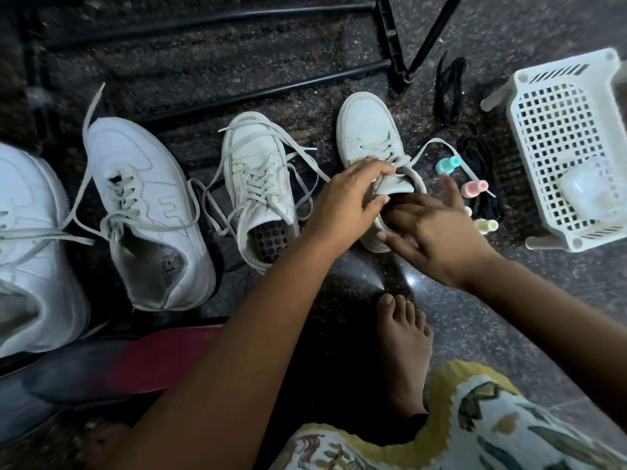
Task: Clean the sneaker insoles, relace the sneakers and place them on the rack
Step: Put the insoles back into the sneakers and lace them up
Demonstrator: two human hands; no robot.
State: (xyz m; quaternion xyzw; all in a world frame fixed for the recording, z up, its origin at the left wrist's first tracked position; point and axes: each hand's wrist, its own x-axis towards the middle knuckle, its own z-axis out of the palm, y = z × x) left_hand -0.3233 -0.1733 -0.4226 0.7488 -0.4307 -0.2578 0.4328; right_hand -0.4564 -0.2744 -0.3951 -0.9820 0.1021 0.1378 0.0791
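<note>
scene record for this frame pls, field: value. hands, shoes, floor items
left hand: grips right sneaker at the tongue
right hand: fingers inside that sneaker's opening; grasp hidden
middle sneaker: loosely laced, perforated base visible inside
rack: black bars, behind the sneakers
black laces: loose on floor, right of right sneaker
bottles: small, pastel, beside the laces
basket: white, far right

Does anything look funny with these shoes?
Yes. The third sneaker from the left, beside the gripped sneaker, has no insole: a grid of holes shows inside. Its laces sprawl loose, and black laces lie on the floor by the white basket.
</note>
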